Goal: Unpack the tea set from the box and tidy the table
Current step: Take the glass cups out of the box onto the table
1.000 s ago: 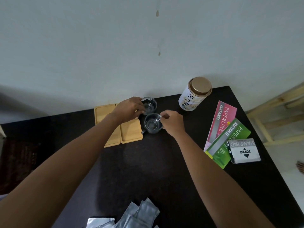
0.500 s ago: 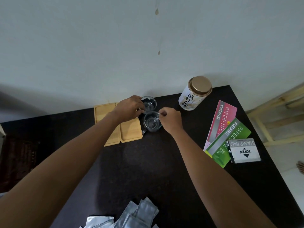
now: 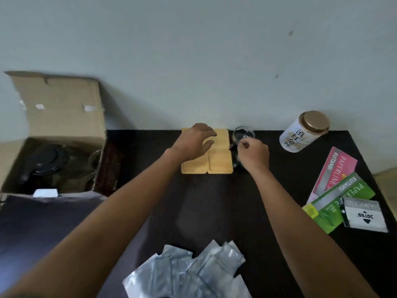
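Several light wooden coasters (image 3: 220, 164) lie side by side at the table's far edge. My left hand (image 3: 196, 139) hovers over them with its fingers spread, holding nothing. Just right of the coasters stands a small glass cup (image 3: 243, 132). My right hand (image 3: 253, 152) sits in front of it with fingers pinched, and it hides a second glass cup; only a dark bit shows at its left. An open cardboard box (image 3: 58, 117) stands at the left with a dark-lidded glass teapot (image 3: 46, 162) inside.
A white tea canister (image 3: 304, 131) with a gold lid stands at the back right. Pink and green paper packs (image 3: 335, 179) and a stamp pad box (image 3: 363, 215) lie at the right edge. Silver foil sachets (image 3: 193, 269) are heaped near the front. The wall runs right behind the table.
My left hand has let go of the far cup and moved left over the coasters. The view has swung left, bringing the open box into sight.
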